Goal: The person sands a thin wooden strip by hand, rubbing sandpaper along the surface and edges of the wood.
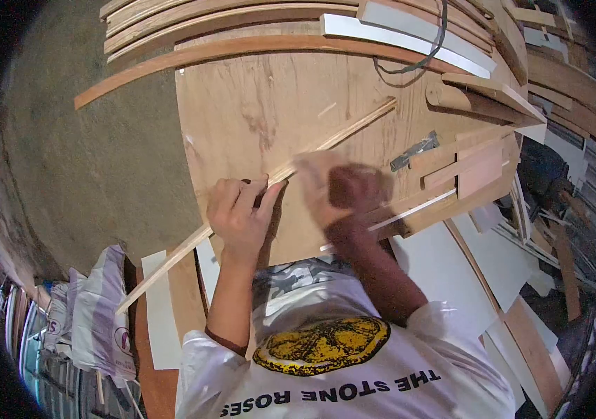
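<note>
A long, thin wooden strip [357,126] runs slantwise over the plywood board, from the upper right down past the board's near left edge. My left hand [238,213] pinches it near the middle, thumb on one side and bent fingers on the other. Close beside it, my right hand [340,185] is at the strip, smeared by motion. A dark reddish-brown patch shows at that hand; whether it is a held object or part of the hand is unclear. Under both hands lies the plywood board [235,105], with a small pale sliver [326,109] on it.
Long wooden mouldings [228,28] and a white board [402,42] lie along the far side. A black cable [409,68] loops over them. At right are a round wooden piece [465,101], a grey tape-like scrap [414,150] and flat offcuts [469,171]. White sacks [102,314] stand lower left.
</note>
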Demonstrator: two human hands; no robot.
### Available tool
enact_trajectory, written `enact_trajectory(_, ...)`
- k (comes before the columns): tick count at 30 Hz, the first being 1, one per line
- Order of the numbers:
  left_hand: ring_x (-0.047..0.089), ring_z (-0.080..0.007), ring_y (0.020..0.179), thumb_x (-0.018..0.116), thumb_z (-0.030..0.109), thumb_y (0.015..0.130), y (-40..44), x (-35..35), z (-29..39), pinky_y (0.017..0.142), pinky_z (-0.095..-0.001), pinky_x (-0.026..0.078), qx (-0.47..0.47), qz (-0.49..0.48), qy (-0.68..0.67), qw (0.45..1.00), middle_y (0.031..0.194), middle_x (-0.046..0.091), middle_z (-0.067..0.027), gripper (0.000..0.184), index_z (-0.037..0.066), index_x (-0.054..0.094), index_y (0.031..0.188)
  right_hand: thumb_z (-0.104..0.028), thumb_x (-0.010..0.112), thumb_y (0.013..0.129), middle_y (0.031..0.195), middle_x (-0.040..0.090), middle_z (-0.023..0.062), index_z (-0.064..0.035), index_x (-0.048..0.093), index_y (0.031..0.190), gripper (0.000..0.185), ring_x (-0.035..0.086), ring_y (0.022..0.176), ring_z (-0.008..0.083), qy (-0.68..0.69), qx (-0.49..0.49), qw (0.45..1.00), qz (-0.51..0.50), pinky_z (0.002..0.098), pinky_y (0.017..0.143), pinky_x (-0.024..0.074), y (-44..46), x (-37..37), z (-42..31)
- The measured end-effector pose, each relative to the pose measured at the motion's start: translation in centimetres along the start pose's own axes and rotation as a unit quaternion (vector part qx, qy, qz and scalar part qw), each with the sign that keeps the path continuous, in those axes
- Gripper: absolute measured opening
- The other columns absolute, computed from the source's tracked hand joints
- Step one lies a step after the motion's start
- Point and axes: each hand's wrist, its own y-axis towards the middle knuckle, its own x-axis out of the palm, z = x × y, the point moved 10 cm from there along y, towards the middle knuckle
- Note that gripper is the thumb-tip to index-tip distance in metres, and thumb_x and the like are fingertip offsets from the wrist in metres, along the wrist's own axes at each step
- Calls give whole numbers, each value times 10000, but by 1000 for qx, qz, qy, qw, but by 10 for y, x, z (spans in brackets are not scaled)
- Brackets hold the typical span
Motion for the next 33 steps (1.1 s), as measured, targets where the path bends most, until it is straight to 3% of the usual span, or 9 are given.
enact_trajectory(2,558,-230,699,1016,204,699,-1,1,-2,625,-394,429,1,-7,2,1000,764,581,-26,294,104,820,893,-187,686,992,1108,799,100,-98,809,1131,205,752,1064,295,215,-175,958,77,439,971,592,-10,4,-7)
enact_trajectory(4,556,-230,699,1014,201,701,-2,0,-3,631,-393,430,-2,-5,1,1000,766,585,-26,289,105,822,895,-269,683,1027,999,813,88,-132,816,1103,205,781,947,297,-96,-294,941,135,469,892,609,-18,-5,-61)
enact_trajectory(9,555,-230,702,1008,207,705,-3,-1,-3,640,-391,432,-12,1,-23,1000,773,594,-28,292,106,825,910,-156,712,976,1122,801,116,-111,813,1151,207,756,1063,320,-384,-92,909,131,438,949,597,6,-51,-16)
enact_trajectory(11,558,-230,707,1006,207,707,-4,0,-3,645,-392,436,-10,6,-17,1000,776,598,-29,291,104,824,910,-290,713,1016,1083,809,120,-108,815,1094,223,766,1039,312,-346,62,935,49,442,936,604,3,-39,-13)
enact_trajectory(14,581,-232,726,1004,203,708,-7,1,-4,660,-396,451,-14,-3,0,1000,791,619,-33,291,99,823,912,-291,746,990,1124,805,130,-123,815,1121,224,756,1100,320,-105,-188,964,153,447,970,596,-17,-5,-46)
enact_trajectory(15,592,-233,734,1003,200,708,-6,1,-4,667,-398,458,-15,-8,7,1000,797,628,-34,292,97,823,914,-297,771,978,1127,805,123,-127,815,1136,237,753,1113,338,-138,-208,964,96,457,984,596,-10,-2,-53)
enact_trajectory(18,627,-240,766,994,168,712,-2,-9,-6,694,-401,476,-45,-54,12,997,822,655,-45,279,89,821,916,-301,745,990,1138,808,121,-116,808,1192,282,755,1117,335,-132,-182,972,73,476,975,599,-7,-9,-57)
enact_trajectory(25,639,-256,812,971,97,726,-3,-22,-2,733,-406,497,-21,-44,24,999,832,658,-69,266,68,832,951,-303,701,994,1199,800,139,-103,797,1254,341,751,1163,331,-440,-156,877,113,510,965,598,0,-36,-7)
enact_trajectory(33,633,-254,780,965,99,749,-6,-8,-8,724,-397,519,-70,-57,-9,996,815,658,-77,263,57,854,983,-262,688,996,1254,783,110,-131,794,1230,287,717,1199,329,-163,-193,966,55,482,1056,554,-17,4,-35)
